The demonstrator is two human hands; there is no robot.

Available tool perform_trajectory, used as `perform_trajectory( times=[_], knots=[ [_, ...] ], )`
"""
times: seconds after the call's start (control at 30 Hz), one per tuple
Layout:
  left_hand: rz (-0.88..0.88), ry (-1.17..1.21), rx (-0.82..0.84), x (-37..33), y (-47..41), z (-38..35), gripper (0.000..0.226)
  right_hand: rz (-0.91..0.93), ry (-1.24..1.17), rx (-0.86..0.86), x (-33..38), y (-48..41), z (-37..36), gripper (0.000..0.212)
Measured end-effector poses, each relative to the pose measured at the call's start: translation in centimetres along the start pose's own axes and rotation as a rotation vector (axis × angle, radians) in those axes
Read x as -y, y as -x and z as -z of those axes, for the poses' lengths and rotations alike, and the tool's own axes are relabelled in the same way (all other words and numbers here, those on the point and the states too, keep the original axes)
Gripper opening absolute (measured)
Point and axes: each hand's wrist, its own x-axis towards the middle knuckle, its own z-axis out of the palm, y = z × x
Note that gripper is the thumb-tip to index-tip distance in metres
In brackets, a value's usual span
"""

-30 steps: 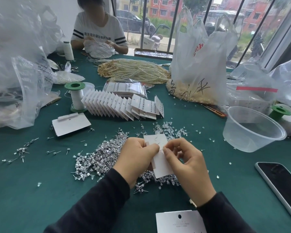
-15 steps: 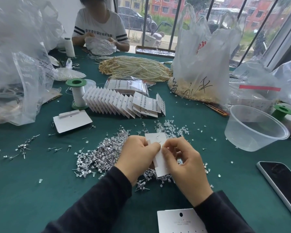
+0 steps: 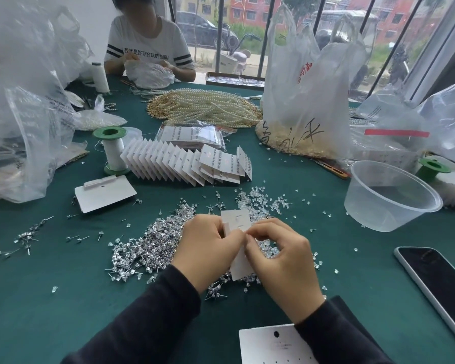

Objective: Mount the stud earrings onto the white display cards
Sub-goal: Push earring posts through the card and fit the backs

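Centre frame, low: left hand [image 3: 208, 250] and right hand [image 3: 281, 261] both pinch one white card [image 3: 235, 219], held above the earring pile [image 3: 153, 245] on the green table [image 3: 63, 298]. Row of filled cards [image 3: 184, 164] behind, mid-frame.

Green worktop [image 3: 37, 298].
- Right edge: clear plastic tub [image 3: 365, 206], upright. Just behind it is a green-flanged spool [image 3: 432, 168]. Nearer, a phone [image 3: 441, 285] lies with its dark screen up.
- Left of centre: thread spool [image 3: 112, 151] with green flanges, upright.
- Far side: heap of pearl strands [image 3: 205, 106]. To its right stands a white plastic bag [image 3: 307, 101] with handwritten marks.
- Left edge: crumpled clear bags [image 3: 24, 114].
- Far left corner: white thread cone [image 3: 100, 77].
- Far edge: seated person [image 3: 147, 46] in a striped white T-shirt.
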Motion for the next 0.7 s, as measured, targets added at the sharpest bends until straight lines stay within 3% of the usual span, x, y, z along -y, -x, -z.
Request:
perform_trajectory(
  times=[0.47, 0.63, 0.7],
  knots=[
    [-0.012, 0.041, 0.044, 0.0, -0.4, 0.3, 0.033, 0.043, 0.019, 0.024, 0.5, -0.2, 0.1, 0.010],
    [0.018, 0.472, 0.376, -1.4, -0.5, 1.2, 0.057, -0.157, -0.228, -0.019, 1.2, -0.9, 1.7, 0.009],
    [-0.057, 0.284, 0.290, -0.8, -0.9, 1.7, 0.048, -0.306, -0.395, -0.062, 1.2, -1.2, 2.6, 0.016]
  ],
)
